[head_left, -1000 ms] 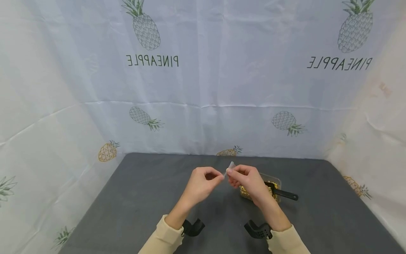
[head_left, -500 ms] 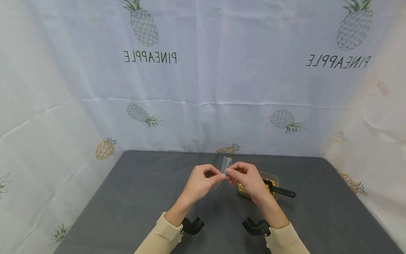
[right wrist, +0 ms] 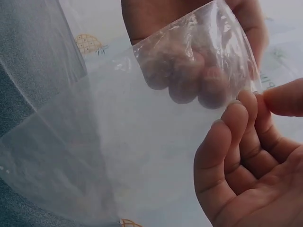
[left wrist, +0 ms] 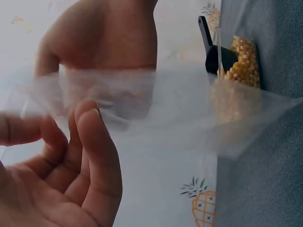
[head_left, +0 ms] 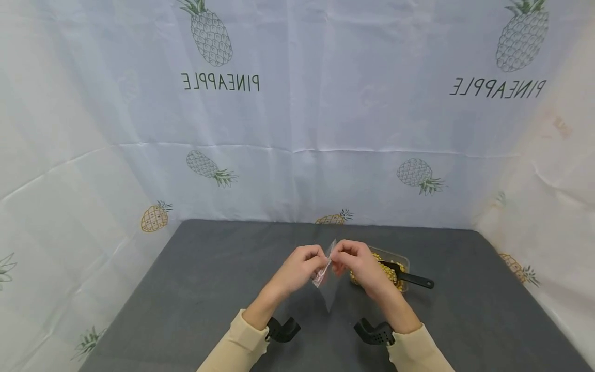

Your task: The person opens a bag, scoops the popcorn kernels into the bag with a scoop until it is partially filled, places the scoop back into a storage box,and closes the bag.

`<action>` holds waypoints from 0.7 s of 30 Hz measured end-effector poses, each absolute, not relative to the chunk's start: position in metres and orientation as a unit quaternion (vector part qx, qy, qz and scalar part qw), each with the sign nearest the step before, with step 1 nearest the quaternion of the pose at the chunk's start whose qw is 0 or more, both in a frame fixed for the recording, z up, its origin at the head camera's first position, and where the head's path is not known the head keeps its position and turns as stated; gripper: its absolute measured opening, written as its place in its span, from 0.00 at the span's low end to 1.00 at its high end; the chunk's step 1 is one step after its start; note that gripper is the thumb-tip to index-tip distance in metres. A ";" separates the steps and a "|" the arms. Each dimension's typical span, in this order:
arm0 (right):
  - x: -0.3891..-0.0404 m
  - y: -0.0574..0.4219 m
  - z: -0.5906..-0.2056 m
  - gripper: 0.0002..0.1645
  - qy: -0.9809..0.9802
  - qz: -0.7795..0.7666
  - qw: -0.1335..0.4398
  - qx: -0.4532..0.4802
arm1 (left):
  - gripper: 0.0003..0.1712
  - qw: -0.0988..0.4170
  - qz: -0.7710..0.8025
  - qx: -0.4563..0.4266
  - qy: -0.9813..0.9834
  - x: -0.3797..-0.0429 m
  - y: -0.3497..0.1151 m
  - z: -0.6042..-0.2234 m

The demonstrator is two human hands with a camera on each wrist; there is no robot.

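Observation:
A clear, thin plastic bag (head_left: 329,294) hangs between my two hands over the middle of the table. My left hand (head_left: 302,267) pinches its upper edge from the left. At the same edge, my right hand (head_left: 359,262) pinches with thumb and index finger. The right wrist view shows the bag (right wrist: 90,137) spread flat and see-through, with left-hand fingers visible behind it. In the left wrist view its film (left wrist: 175,109) crosses in front of the right hand. Just beyond my right hand, a clear plastic container (head_left: 401,258) holds yellow corn kernels (head_left: 391,274), partly hidden by that hand.
A black scoop (head_left: 417,280) lies in the container, its handle sticking out to the right over the rim. The dark grey table (head_left: 209,289) ends at a white pineapple-print curtain (head_left: 297,186). Black wrist mounts (head_left: 283,330) sit under both wrists.
The bag, earlier a narrow strip standing up above the fingers, now hangs lower, its body down below the hands. The hands have shifted and turned slightly, still close together.

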State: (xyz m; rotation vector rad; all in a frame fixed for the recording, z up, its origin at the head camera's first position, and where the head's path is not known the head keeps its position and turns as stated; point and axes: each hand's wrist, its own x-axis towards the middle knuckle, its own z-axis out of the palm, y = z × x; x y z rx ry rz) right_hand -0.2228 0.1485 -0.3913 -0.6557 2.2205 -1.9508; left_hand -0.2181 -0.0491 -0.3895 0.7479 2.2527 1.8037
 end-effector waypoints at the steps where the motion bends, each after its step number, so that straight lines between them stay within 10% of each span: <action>1: -0.223 0.148 -0.392 0.16 0.730 -0.644 0.061 -0.220 | 0.15 0.089 0.601 0.258 0.751 -0.218 -0.049 -0.390; 21: -0.223 0.149 -0.393 0.20 0.629 -0.727 0.140 -0.237 | 0.15 0.030 0.645 0.262 0.717 -0.218 -0.043 -0.393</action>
